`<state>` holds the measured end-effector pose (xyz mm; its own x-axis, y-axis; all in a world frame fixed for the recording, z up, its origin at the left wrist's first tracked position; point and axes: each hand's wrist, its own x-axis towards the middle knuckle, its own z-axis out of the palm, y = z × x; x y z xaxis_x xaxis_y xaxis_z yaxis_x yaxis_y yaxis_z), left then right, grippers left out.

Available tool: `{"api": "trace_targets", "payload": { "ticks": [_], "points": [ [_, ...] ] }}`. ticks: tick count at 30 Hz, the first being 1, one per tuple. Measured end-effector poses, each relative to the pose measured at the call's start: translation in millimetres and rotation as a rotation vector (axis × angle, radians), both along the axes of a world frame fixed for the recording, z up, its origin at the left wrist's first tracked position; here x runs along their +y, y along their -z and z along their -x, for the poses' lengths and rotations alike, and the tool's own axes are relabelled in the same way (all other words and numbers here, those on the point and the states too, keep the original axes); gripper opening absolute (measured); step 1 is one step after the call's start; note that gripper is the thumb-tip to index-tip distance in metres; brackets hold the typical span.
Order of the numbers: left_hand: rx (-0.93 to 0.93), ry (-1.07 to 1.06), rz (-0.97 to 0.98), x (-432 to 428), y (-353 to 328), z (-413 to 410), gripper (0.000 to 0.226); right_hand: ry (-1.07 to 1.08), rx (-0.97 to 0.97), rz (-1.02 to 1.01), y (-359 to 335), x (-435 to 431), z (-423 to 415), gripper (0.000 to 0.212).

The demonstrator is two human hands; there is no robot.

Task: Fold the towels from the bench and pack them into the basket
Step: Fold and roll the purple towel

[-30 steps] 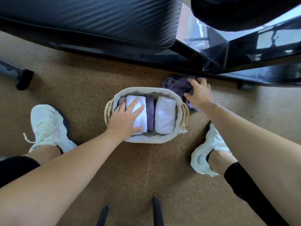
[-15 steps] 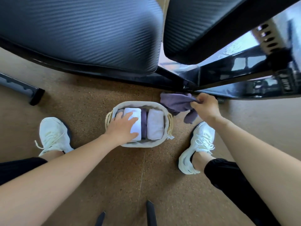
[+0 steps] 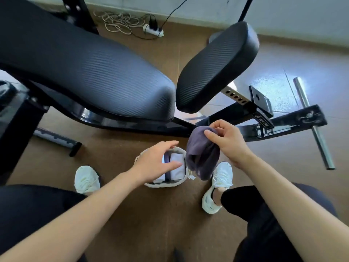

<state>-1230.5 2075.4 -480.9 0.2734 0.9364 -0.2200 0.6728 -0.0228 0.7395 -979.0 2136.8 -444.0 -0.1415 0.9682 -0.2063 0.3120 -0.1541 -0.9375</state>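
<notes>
Towels point(image 3: 177, 168) stand packed side by side in the small basket point(image 3: 164, 184) on the brown floor point(image 3: 151, 214). They are pale lavender-white folded ones, with a narrow dark purple one point(image 3: 167, 159) wedged between them. The basket is oval, with a light fabric lining turned over its rim. It sits between the white left shoe point(image 3: 86, 179) and the white right shoe point(image 3: 219, 184), on the near side of the weight bench point(image 3: 85, 69).

The left hand point(image 3: 156, 163) is spread over the basket's left half, fingers loose and apart, gripping nothing. Whether it touches the packed towels cannot be told.

The right hand point(image 3: 229, 141) is raised just right of the basket, and its curled fingers point(image 3: 209, 133) and thumb pinch the top of a loose purple towel point(image 3: 203, 156). That towel is a dusky grey-purple, soft and unfolded. It is bunched at the pinch and hangs in a rumpled bundle, its lower end falling in front of the basket's right rim and the right shoe.

Far beyond the bench, a white power strip point(image 3: 153, 30) lies beside a coil of cable point(image 3: 117, 22).
</notes>
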Motion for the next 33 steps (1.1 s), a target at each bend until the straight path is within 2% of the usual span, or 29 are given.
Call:
{"api": "trace_targets", "payload": {
  "ticks": [5, 12, 15, 17, 21, 24, 28, 30, 32, 33],
  "points": [
    [-0.113, -0.052, -0.107, -51.1, -40.0, -4.6, 0.076, 0.013, 0.215, -0.010, -50.0, -55.8, 20.1, 0.008],
    [-0.292, -0.123, -0.261, -103.5, -67.4, -1.2, 0.025, 0.019, 0.400, 0.024, -70.1, -110.4, 45.3, 0.000],
    [-0.367, -0.138, -0.139, -117.9, -70.3, 8.9, 0.010, 0.098, 0.277, 0.010, -59.1, -124.0, 52.4, 0.009],
    [-0.422, -0.195, -0.016, -126.4, -64.9, 15.7, 0.012, 0.129, 0.140, 0.031, -43.7, -132.3, 55.8, 0.018],
    [-0.549, -0.430, 0.199, -137.1, -57.2, 21.5, 0.023, -0.039, -0.135, 0.067, -26.1, -140.6, 57.1, 0.028],
    [-0.604, -0.469, 0.231, -136.8, -58.1, 22.4, 0.023, -0.177, -0.142, 0.092, -21.5, -148.6, 59.4, 0.027],
    [-0.718, -0.471, 0.236, -138.5, -63.2, 24.7, 0.021, -0.383, -0.134, 0.053, -13.3, -165.1, 71.1, 0.049],
    [-0.835, -0.468, 0.254, -140.4, -68.1, 25.8, 0.024, -0.397, -0.100, 0.010, -14.3, -168.9, 80.3, 0.056],
    [-0.929, -0.477, 0.268, -141.6, -72.9, 28.6, 0.029, -0.356, -0.050, -0.010, -14.3, -170.1, 88.0, 0.049],
    [-0.964, -0.476, 0.278, -141.6, -74.4, 30.9, 0.031, -0.327, -0.036, -0.015, -12.3, -169.9, 91.2, 0.038]
  ]
}}
